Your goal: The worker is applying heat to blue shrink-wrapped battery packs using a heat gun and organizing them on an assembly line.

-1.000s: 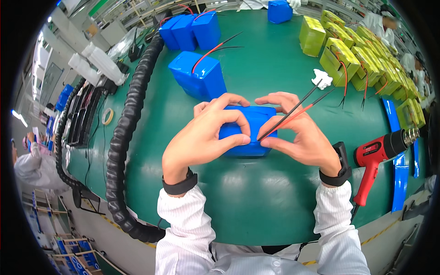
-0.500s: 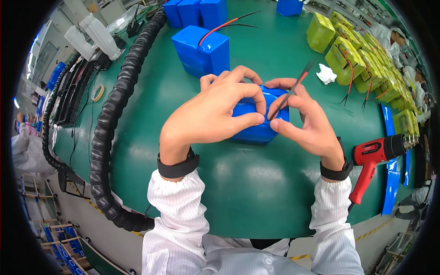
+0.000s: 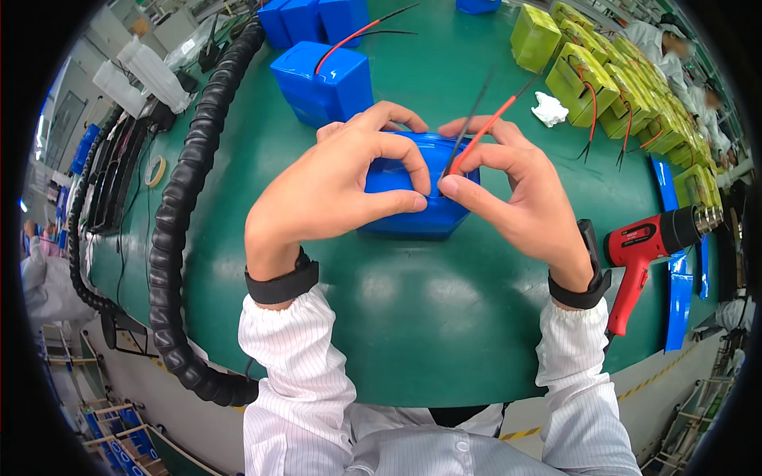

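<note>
A battery pack wrapped in glossy blue film [image 3: 414, 219] rests on the green table in front of me, partly covered by my hands. My left hand [image 3: 337, 178] curls over its left side, thumb and fingertips pressing on the top film. From the right, my right hand [image 3: 520, 186] grips the pack, its thumb and index finger beside the base of the wires. A red wire [image 3: 486, 132] and a black wire [image 3: 470, 119] rise from the top between my hands, leaning up and right. What lies under the fingertips is hidden.
Behind stands another blue pack [image 3: 325, 83] with wires. Several yellow packs [image 3: 583, 83] fill the far right, near crumpled white paper [image 3: 549, 109]. A red heat gun [image 3: 635, 254] and blue film strips [image 3: 679, 305] lie right. A thick black hose [image 3: 186, 190] curves along the left.
The whole scene has shifted left and slightly up in view. The red and black wires now stand apart, where they overlapped before. Both hands stay on the blue pack.
</note>
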The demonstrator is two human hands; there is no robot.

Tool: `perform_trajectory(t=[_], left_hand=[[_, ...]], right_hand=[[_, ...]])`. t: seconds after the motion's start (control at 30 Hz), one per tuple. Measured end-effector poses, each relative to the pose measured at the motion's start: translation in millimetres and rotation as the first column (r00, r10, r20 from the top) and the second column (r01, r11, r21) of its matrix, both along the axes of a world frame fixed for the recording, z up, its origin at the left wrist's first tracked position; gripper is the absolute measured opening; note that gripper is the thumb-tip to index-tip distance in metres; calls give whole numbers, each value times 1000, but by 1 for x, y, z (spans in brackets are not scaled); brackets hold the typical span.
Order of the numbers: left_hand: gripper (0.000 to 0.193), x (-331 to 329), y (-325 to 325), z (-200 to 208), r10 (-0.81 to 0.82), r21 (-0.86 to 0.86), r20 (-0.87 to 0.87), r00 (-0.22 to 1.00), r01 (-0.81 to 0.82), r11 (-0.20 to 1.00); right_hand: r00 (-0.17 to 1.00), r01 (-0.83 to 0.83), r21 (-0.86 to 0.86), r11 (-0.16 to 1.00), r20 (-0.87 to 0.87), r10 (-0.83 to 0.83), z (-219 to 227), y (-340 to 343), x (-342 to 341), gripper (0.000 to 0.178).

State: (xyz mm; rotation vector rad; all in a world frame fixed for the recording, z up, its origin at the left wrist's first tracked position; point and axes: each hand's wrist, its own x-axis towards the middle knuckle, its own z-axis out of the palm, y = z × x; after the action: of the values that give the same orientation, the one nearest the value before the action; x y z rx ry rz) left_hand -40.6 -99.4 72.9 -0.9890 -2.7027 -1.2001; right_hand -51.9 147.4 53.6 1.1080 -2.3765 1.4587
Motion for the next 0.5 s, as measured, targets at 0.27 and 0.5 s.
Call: perform_trajectory(t=[0.27, 0.5], left_hand=[[20, -1, -1, -1, 0, 12, 20, 1000, 0, 1000], [24, 0, 1, -1, 17, -11, 11, 1000, -16, 1000]], right_hand=[[986, 83, 28, 996, -149, -78, 4, -10, 9, 14], [1000, 26, -57, 998, -6, -27, 3, -6, 2, 14]])
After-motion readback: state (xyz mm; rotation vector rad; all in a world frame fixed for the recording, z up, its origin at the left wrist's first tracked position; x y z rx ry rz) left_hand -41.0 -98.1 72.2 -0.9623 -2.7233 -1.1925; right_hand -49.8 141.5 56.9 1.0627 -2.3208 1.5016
